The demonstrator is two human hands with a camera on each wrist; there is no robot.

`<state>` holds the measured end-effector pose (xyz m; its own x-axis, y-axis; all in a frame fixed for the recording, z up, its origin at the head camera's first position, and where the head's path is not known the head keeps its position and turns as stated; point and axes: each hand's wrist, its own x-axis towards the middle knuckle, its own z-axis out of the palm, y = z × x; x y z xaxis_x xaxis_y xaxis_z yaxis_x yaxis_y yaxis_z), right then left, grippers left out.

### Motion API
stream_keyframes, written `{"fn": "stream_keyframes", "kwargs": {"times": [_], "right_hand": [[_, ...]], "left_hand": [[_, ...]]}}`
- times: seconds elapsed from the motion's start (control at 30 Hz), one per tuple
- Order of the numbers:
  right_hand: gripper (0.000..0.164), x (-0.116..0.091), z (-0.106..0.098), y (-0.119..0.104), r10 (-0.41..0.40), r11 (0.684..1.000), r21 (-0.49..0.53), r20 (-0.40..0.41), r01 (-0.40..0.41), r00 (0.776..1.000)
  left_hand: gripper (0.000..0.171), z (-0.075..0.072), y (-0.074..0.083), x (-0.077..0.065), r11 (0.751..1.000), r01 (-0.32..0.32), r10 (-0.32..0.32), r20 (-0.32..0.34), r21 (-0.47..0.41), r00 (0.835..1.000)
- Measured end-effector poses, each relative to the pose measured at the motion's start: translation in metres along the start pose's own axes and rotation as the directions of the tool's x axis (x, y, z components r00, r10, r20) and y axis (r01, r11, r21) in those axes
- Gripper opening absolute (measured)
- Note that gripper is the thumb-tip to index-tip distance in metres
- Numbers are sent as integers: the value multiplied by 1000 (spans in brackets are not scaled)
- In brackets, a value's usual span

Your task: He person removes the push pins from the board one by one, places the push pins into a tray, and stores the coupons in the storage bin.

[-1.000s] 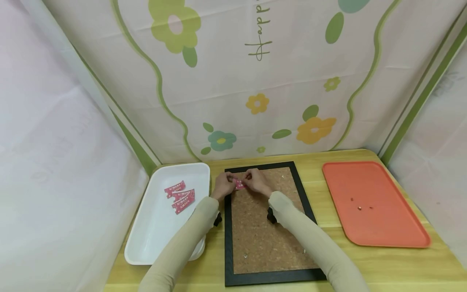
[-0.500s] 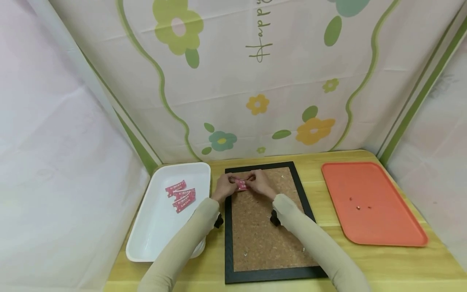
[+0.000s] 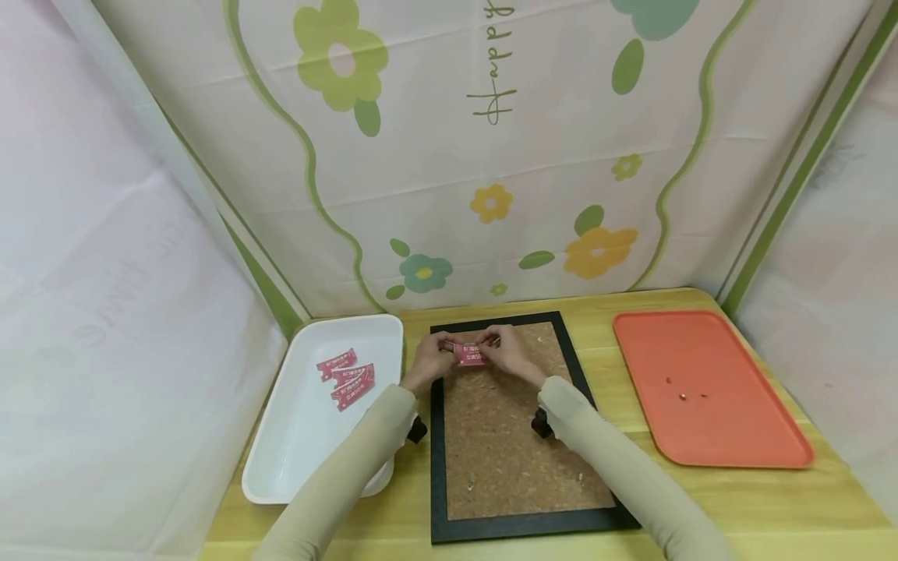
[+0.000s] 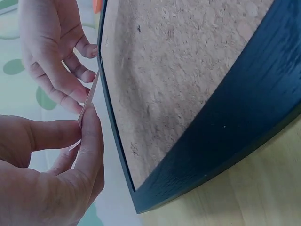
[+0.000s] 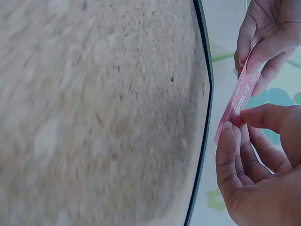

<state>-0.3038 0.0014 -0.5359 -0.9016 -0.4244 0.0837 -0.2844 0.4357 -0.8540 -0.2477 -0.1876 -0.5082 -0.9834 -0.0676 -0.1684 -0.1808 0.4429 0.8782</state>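
Note:
Over the upper left part of the cork board [image 3: 505,436], a pink printed paper ticket [image 3: 468,354] is stretched between both hands. My left hand [image 3: 431,358] pinches its left end between thumb and fingers, plainly seen in the left wrist view on the paper ticket [image 4: 89,101]. At the other end, the thumb and index finger of my right hand [image 3: 510,352] pinch close together at the printed face, as the right wrist view shows beside the ticket [image 5: 239,101]. Whether a small tack sits between those fingertips is hidden. The ticket is seen nearly edge-on from the left wrist.
A white tub [image 3: 295,436] on the left holds several pink tickets [image 3: 352,387]. An orange tray [image 3: 730,421] on the right carries a few small coppery tacks [image 3: 684,396]. Small shiny bits [image 3: 471,486] sit near the board's corners. A patterned curtain [image 3: 435,195] closes off the back.
My right hand has shifted right along the ticket, so more of its printed face shows between the hands. The ticket has moved slightly right; my left hand has barely moved.

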Motion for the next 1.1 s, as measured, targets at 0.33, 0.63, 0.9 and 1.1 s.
{"fn": "stream_keyframes", "kwargs": {"times": [0.33,0.63,0.9,1.1], "right_hand": [[16,-15,-27,7,-6,999,-39,-41,4,999],[19,-32,-53,15,2,995,-95,-72,-9,997],[18,-45,-75,30,35,992,-115,-120,-49,992],[18,-59,-93,44,64,986,-141,-149,-85,987]], "left_hand": [[28,-11,9,-13,999,-37,36,-37,-7,999],[28,-32,11,-21,995,-30,27,-41,-90,999],[27,-56,12,-23,986,-41,27,-88,-160,996],[26,-76,8,-27,982,-33,13,-106,-188,994]]}}
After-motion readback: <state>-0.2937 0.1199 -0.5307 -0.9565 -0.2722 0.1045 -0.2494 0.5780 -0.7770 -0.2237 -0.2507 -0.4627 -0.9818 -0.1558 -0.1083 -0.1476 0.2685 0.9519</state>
